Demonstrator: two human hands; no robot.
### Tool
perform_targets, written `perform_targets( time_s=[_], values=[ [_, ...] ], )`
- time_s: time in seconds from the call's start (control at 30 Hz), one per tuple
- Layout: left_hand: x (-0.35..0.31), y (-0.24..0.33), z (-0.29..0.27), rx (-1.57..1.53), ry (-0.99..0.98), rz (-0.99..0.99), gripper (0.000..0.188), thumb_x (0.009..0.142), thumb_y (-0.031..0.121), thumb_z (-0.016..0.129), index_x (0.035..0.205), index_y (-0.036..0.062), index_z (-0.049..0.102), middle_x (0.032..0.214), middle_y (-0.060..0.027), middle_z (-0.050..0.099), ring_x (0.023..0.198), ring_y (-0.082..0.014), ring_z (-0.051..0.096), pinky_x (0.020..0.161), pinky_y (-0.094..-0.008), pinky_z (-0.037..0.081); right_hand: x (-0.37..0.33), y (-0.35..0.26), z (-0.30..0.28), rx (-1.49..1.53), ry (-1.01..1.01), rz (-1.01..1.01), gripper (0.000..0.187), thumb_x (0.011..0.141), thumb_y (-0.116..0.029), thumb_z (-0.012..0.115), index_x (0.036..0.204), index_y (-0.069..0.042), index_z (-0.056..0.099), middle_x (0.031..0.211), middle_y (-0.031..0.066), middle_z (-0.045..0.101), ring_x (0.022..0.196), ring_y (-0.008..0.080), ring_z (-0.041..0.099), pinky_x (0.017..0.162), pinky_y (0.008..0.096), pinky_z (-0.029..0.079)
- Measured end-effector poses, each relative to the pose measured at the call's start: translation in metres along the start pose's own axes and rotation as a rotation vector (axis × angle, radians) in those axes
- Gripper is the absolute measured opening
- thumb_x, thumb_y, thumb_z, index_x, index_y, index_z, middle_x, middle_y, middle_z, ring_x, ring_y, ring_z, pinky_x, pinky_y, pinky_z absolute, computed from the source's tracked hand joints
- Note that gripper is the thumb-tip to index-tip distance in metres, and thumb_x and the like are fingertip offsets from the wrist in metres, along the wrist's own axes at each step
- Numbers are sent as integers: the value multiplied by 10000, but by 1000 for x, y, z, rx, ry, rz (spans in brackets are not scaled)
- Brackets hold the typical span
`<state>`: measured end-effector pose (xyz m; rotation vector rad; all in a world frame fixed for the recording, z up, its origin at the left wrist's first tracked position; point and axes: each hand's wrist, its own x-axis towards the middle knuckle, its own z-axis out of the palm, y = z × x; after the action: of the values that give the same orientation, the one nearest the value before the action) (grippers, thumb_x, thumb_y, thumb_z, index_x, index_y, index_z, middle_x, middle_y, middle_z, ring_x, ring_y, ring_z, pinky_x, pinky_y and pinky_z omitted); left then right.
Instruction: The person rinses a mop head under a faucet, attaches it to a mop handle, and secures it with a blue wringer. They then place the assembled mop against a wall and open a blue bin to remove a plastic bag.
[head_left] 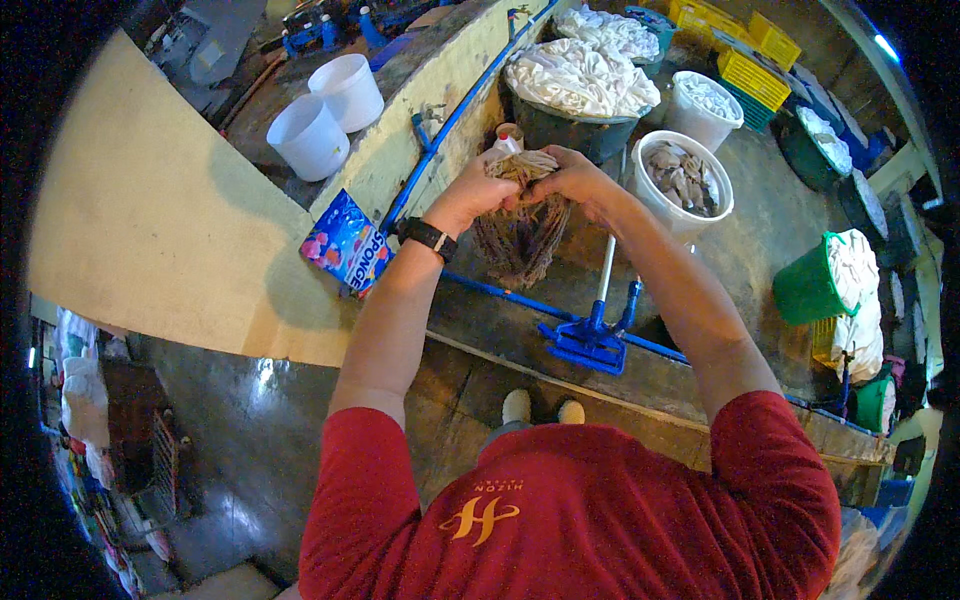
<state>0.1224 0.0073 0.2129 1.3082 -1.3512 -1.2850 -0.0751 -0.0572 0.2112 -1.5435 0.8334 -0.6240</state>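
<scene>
Brown, stringy mop head (517, 250) in front of me, over the concrete platform (745, 268), back from its front edge; strands hang in a loose, matted bunch below a paler top. Left fingers (502, 188) and right fingers (548, 186) curled closed on that upper part, tips partly buried.

By the front edge: blue mop frame (587, 350), its white handle (607, 268) partly behind my right arm. Against the wall (470, 100), dark tub (572, 130) heaped with white cloth. Right of it, white bucket (700, 125) of white cloth; nearer bucket (664, 212), grey-brown cloth. Toward the right end, green tub (800, 285), white cloth bulging out.

White-and-red item (508, 145) beyond my left fingers: can't make out.
</scene>
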Motion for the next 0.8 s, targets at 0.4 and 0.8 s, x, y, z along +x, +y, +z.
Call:
perform_targets(
  time_s=[0.4,0.8],
  values=[
    [7,-18,4,486,203,257,358,750,282,836,983,23,753,909,-177,759,837,-335,732,755,-417,561,9,11,1,-1202,446,-382,472,759,-258,800,1171,-136,605,993,202,731,1000,394,701,846,556,512],
    [23,-24,31,962,606,102,503,765,278,804,1183,103,586,957,-165,742,909,-414,708,806,-578,513,6,-7,7,-1154,429,-123,397,745,-190,766,1118,-102,662,967,176,736,998,380,699,869,514,541]
  ],
)
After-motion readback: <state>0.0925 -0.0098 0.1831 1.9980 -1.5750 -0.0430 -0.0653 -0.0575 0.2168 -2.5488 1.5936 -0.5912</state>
